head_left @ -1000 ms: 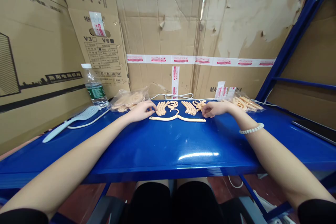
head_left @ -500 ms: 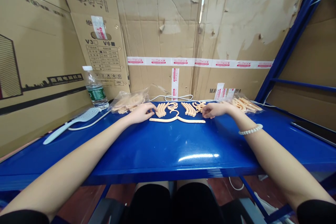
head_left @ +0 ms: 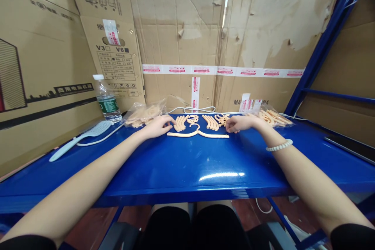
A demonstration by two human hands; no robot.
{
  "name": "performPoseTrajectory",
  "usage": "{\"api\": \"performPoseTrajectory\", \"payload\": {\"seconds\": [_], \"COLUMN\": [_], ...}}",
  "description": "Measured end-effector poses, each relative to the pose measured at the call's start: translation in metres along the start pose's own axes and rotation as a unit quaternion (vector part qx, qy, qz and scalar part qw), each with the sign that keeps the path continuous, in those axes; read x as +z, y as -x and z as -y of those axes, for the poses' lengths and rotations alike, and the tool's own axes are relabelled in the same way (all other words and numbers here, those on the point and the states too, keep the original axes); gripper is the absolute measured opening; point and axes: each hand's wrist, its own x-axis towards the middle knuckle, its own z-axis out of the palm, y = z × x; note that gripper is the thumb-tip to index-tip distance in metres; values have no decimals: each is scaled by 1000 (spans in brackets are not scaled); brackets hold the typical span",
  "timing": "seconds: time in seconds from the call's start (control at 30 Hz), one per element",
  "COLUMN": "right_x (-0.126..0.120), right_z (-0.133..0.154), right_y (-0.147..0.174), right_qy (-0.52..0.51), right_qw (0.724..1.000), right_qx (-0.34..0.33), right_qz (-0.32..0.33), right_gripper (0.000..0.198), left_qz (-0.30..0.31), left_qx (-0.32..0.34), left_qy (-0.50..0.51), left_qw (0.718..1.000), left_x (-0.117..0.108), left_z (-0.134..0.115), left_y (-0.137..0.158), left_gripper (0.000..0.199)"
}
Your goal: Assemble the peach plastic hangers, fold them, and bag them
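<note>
The wooden hanger [head_left: 198, 132] lies between left hand [head_left: 158, 126] and right hand [head_left: 238, 123], slightly nearer; fingers curl narrowly, holding I cannot tell.

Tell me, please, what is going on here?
A person's left hand is beside a row of curved beige strips, and the right hand is beside a pile of small curved beige pieces. I can't tell whether either grips anything. Between them, a beige two-armed hanger lies on the glossy blue table. Clear plastic bags of beige pieces lie farther out.
</note>
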Motion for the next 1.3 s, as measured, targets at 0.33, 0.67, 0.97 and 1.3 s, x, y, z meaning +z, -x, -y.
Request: {"api": "performPoseTrajectory", "payload": {"seconds": [0.33,0.67,0.97,1.3], "right_x": [0,-4,-1,4], "right_z": [0,21,69,73], "right_y": [-2,-6,-69,-115], "right_qy": [12,48,139,177], "right_qw": [1000,959,952,956], "right_qx": [-9,-90,-157,-177], "right_qz": [-19,-265,-222,-155], "right_gripper": [11,21,29,28], "left_qz": [6,20,29,21], "left_qx": [7,12,43,40], "left_qy": [-47,-63,-71,-56], "left_qw": [999,998,996,997], "left_x": [4,10,9,7], "left_z": [5,9,4,6], "left_y": [0,0,3,2], "left_gripper": [32,37,33,19]}}
